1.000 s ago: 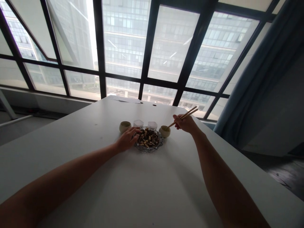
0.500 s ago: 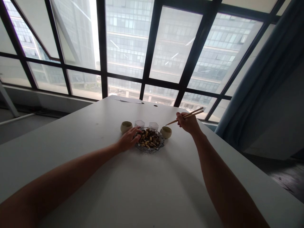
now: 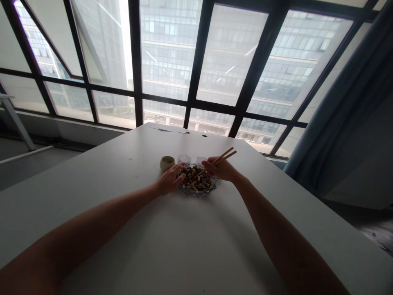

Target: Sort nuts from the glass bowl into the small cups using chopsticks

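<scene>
A clear glass bowl (image 3: 199, 193) holds a mix of unshelled peanuts (image 3: 188, 186) and dark seeds that look like sunflower seeds (image 3: 206, 183). My left hand (image 3: 168, 180) grips the bowl's left rim, fingers over the edge and thumb on the near side. In my right hand (image 3: 223, 169) is a pair of chopsticks (image 3: 226, 153); their tips reach down among the peanuts and seeds. Whether the tips pinch anything is too small to tell. Behind the bowl stand two clear plastic cups, the left one (image 3: 184, 159) and the right one (image 3: 201, 160), which my right hand partly covers.
A round beige cup (image 3: 167, 163) stands just left of the bowl, beside my left hand. All this rests on a long white table (image 3: 172, 246). Paper (image 3: 166, 128) lies at its far end, before tall windows. A blue curtain (image 3: 334, 98) hangs at the right.
My right hand has moved left with the chopsticks, from beyond the right beige cup to over the bowl. That cup is now hidden behind the hand. My left hand stays on the rim.
</scene>
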The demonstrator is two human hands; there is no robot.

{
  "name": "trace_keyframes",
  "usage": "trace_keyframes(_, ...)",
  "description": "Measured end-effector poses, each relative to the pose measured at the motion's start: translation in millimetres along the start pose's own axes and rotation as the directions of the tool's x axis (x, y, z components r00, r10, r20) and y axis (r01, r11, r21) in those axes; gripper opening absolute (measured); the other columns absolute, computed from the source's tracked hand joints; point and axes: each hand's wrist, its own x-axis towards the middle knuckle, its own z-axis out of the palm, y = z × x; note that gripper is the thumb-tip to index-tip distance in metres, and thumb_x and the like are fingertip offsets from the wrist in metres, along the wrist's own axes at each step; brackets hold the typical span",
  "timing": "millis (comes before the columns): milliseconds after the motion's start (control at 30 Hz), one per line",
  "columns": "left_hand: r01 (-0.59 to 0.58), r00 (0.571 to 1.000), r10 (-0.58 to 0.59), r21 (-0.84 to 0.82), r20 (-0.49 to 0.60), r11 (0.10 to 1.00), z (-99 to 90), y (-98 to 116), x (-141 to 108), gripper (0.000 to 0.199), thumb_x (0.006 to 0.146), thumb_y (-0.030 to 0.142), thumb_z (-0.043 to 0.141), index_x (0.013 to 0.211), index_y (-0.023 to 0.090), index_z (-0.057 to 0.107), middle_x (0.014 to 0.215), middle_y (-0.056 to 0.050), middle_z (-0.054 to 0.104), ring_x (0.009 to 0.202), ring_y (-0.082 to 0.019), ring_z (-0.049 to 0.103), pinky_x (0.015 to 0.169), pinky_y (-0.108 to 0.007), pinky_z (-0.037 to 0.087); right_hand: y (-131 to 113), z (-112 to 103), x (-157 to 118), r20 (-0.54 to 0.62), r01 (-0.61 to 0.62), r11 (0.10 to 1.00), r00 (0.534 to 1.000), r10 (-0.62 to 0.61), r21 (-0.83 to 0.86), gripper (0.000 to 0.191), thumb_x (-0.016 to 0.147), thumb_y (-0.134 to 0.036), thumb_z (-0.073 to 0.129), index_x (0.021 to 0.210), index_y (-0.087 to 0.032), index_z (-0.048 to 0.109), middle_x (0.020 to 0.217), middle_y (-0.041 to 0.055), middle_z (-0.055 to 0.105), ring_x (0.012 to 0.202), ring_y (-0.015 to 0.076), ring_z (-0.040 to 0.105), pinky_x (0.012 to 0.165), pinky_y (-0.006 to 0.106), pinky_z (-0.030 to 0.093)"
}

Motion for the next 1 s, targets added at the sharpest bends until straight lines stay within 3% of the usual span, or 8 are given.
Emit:
trace_keyframes(467, -0.002, 1.000, 0.002, 0.005, 0.002, 1.000, 0.1, -0.5, 0.7, 0.040, 0.093, 0.043, 0.043, 0.121, 0.019, 0.060, 0.148, -0.013, 0.054, 0.139, -0.028, 0.049, 0.118, -0.046, 0.038, 9.0, 4.2, 3.8, -0.049, -0.026, 0.998, 0.998, 0.029, 0.063, 0.047, 0.087, -0.063, 0.056, 0.068, -0.020, 0.057, 0.053, 0.0019, 0.062, 0.044, 0.0137, 0.057, 0.042, 0.023, 0.046)
trace_keyframes(700, 0.008, 1.000, -0.008, 0.005, 0.002, 1.000, -0.7, 0.0, 0.3, 0.040, 0.093, 0.043, 0.043, 0.121, 0.020, 0.061, 0.149, -0.012, 0.053, 0.139, -0.029, 0.049, 0.118, -0.047, 0.037, 5.9, 0.4, 3.2, -0.084, 0.028, 0.999, 0.996, -0.031, -0.036, 0.050, 0.087, -0.065, 0.055, 0.068, -0.019, 0.060, 0.052, 0.0032, 0.063, 0.044, 0.0140, 0.057, 0.043, 0.024, 0.045)
trace_keyframes(1000, 0.008, 1.000, -0.008, 0.010, 0.005, 1.000, -1.5, 3.0, 0.9, 0.041, 0.094, 0.044, 0.042, 0.121, 0.019, 0.060, 0.148, -0.013, 0.054, 0.138, -0.030, 0.049, 0.118, -0.047, 0.038, 5.7, 4.5, 3.9, -0.070, -0.027, 0.999, 0.997, 0.029, 0.033, 0.048, 0.087, -0.063, 0.058, 0.067, -0.020, 0.059, 0.051, 0.0015, 0.061, 0.043, 0.0132, 0.057, 0.042, 0.023, 0.045)
